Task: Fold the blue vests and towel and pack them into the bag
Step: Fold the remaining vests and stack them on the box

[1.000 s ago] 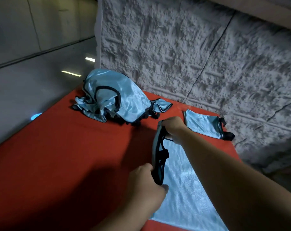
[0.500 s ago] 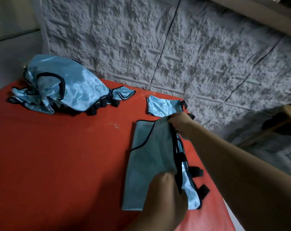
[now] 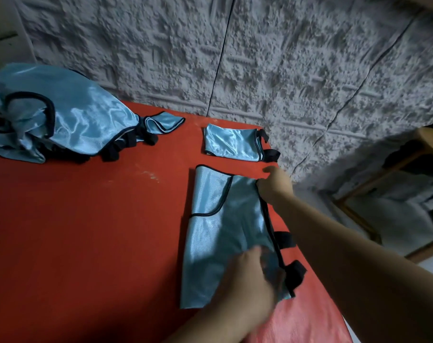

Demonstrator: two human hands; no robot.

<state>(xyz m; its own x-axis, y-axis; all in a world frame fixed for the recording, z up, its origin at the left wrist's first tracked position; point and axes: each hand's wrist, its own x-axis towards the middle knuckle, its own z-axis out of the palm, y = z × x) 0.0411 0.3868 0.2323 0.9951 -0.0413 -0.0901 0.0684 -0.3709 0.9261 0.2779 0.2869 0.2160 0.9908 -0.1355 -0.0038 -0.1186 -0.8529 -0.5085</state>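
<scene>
Blue vest (image 3: 218, 233) flat, long axis near-to-far, straps (image 3: 288, 256) pointing right.

- Left hand (image 3: 247, 280): motion-blurred, fingers indistinct, covering lower part of half-folded vest (image 3: 223, 219).
- Right hand (image 3: 275, 184): fingertips tucked out of sight at vest's top corner.
- Heap of vests (image 3: 57, 112): cut off by left edge.

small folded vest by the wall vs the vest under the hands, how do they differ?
The small folded vest is a compact packet; the vest under the hands is a long panel, folded less. The small folded vest lies untouched near the wall; the other has the right hand at its far edge and the left hand at its near end. Both are shiny blue, black-trimmed, on the red table.
</scene>
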